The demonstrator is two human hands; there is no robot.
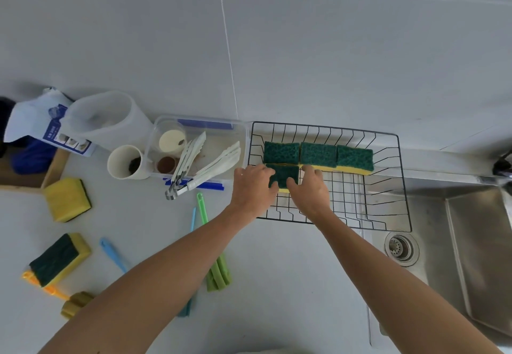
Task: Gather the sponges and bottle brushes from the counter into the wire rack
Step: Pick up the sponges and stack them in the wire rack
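Observation:
The black wire rack [393, 176] stands on the counter beside the sink. Three green-topped yellow sponges [318, 155] lie in a row along its far side. A fourth sponge [285, 175] sits in front of them at the left, held between my left hand [253, 184] and my right hand [311, 190]. Two more sponges lie on the counter at left: one yellow side up [68, 199], one green side up [59, 258]. Bottle brushes lie near my left arm: a green one [214, 256], two blue ones [112, 254] and an orange-handled one [52, 290].
A clear plastic box [199, 129] with white tongs and small cups stands left of the rack, with a white cup [124, 162], a translucent jug [108, 116] and a pouch beside it. The steel sink [476, 242] and its drain [401, 248] lie to the right.

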